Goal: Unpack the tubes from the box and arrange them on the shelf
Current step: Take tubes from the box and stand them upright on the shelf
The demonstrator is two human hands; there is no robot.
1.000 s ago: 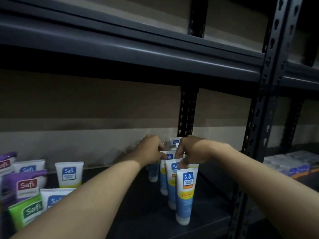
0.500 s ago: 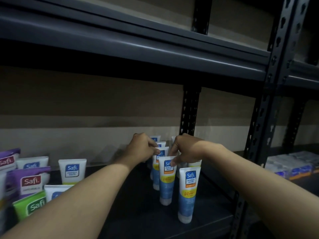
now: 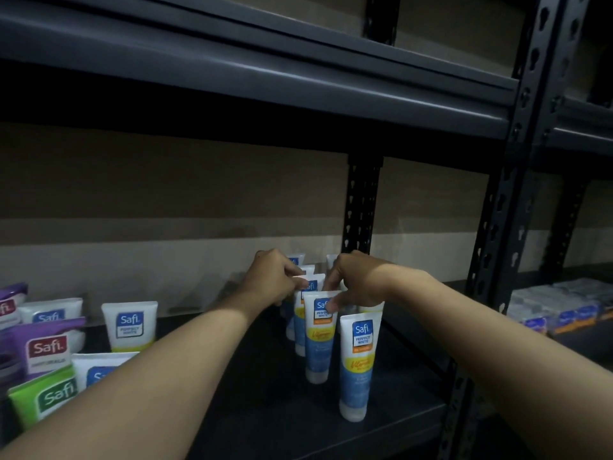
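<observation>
Several blue-and-white Safi tubes stand cap-down in two rows at the right end of the dark shelf (image 3: 265, 410). The front right tube (image 3: 356, 363) stands free. My right hand (image 3: 358, 283) pinches the top of the front tube of the left row (image 3: 319, 340) with curled fingers. My left hand (image 3: 272, 280) pinches the top of the tube behind it (image 3: 310, 283). More tubes stand further back, mostly hidden by my hands. The box is out of view.
Wider Safi tubes in white (image 3: 130, 325), purple (image 3: 46, 346) and green (image 3: 49, 395) stand at the shelf's left. A black perforated upright (image 3: 504, 227) bounds the shelf on the right. Packaged goods (image 3: 564, 307) lie on the neighbouring shelf. Another shelf board (image 3: 265, 71) hangs overhead.
Both hands stayed on the tops of the left-row tubes. That row has shifted a little to the left, away from the front right tube.
</observation>
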